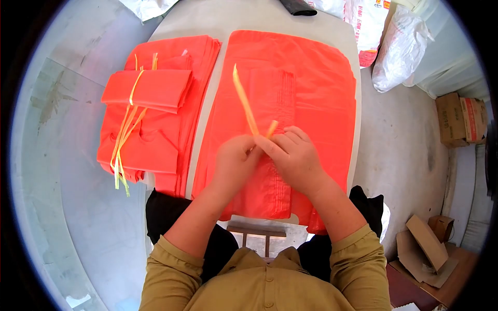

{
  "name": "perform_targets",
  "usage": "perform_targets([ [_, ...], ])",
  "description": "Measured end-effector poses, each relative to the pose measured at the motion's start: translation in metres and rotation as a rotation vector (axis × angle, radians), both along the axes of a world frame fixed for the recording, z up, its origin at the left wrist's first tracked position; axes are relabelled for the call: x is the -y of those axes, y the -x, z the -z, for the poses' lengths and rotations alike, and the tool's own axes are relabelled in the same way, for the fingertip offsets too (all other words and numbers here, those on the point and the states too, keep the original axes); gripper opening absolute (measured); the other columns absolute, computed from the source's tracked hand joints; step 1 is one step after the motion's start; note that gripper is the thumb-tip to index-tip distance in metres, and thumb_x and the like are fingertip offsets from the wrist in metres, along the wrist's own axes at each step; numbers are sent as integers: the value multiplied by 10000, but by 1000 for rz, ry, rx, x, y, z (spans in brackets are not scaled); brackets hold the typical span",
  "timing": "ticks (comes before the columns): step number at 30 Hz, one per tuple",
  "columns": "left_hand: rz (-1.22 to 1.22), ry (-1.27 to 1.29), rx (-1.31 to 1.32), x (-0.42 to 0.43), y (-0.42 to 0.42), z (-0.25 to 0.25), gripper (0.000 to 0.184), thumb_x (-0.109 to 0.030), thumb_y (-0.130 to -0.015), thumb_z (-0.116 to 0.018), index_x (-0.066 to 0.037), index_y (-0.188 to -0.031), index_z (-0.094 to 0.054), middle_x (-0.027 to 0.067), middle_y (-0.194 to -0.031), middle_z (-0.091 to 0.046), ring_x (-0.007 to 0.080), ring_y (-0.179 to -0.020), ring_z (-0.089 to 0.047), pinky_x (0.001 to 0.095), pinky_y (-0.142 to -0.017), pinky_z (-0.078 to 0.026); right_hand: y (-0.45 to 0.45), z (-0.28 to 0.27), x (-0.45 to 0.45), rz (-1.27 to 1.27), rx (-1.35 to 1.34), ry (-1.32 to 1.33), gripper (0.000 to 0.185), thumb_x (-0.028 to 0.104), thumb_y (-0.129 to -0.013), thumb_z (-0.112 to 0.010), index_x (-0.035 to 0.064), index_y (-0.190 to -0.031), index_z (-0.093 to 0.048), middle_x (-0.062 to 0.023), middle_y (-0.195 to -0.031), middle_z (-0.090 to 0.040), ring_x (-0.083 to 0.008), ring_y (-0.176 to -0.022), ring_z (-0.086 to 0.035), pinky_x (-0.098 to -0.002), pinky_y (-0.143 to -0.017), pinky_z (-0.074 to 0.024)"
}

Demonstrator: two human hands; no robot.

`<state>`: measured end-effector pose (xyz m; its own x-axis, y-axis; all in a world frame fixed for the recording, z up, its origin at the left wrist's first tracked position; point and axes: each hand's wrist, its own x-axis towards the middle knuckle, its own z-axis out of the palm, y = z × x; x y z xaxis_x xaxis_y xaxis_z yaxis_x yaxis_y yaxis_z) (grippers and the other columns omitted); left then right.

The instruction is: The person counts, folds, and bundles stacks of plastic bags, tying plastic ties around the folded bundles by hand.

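My left hand (238, 156) and my right hand (293, 155) meet over a folded bundle of red plastic bags (267, 194). The fingers of both are closed on a yellow plastic strip (244, 101). One long end sticks up to the far left, while a short end points up beside my right thumb. Where the strip runs beneath my fingers is hidden. The bundle lies on a wide flat stack of red plastic sheets or bags (321, 93).
Left on the table (207, 111) sits another red stack (171, 176), topped by a folded red bundle (148, 88) tied with yellow strips (122, 137). White sacks (402, 49) stand at the far right. Cardboard boxes (454, 119) and flattened cardboard (423, 254) lie on the floor.
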<state>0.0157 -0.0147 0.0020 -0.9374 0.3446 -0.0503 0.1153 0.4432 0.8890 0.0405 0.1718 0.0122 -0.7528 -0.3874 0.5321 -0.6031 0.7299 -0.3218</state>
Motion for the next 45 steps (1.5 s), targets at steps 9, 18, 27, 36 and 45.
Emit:
perform_targets([
  [9, 22, 96, -329, -2, -4, -10, 146, -82, -955, -707, -13, -1079, -743, 165, -983, -739, 331, -890, -711, 400, -780, -552, 7, 0, -11, 29, 331, 264, 164, 36, -842, -731, 26, -1002, -694, -134, -916, -640, -334, -872, -641, -405, -791, -533],
  [18, -80, 135, -497, 0, 3, 0, 141, -53, -955, -684, -10, -1071, -753, 161, -968, -743, 346, -898, -703, 424, -792, -554, 7, -10, -10, 134, 168, 100, 204, 156, -972, -679, 36, -1127, -736, -136, -1064, -679, -331, -933, -638, -438, -859, -524],
  [27, -114, 334, -359, 11, 11, -2, 177, -94, -950, -704, 15, -1079, -754, 172, -959, -755, 352, -890, -716, 413, -789, -565, 2, 20, -20, 411, 521, 338, 361, 238, -1052, -593, 61, -1354, -684, -223, -1362, -575, -386, -1206, -587, -472, -1046, -492],
  [36, -225, -116, 236, 13, 9, 6, 454, -162, -944, -748, 50, -1338, -666, 125, -1157, -757, 168, -1006, -712, 309, -875, -568, 3, 24, -29, 248, 805, 782, 438, 309, -1148, -465, 18, -1439, -614, -101, -1358, -613, -179, -1259, -560, -324, -1094, -431],
  [45, -329, -681, 637, 2, -7, 3, 499, -247, -1057, -658, 22, -1462, -544, 76, -1274, -667, 136, -1129, -632, 279, -971, -519, -11, -23, -14, 205, 459, 561, 349, 223, -1096, -540, 24, -1344, -682, -196, -1242, -591, -301, -1089, -623, -360, -960, -496],
])
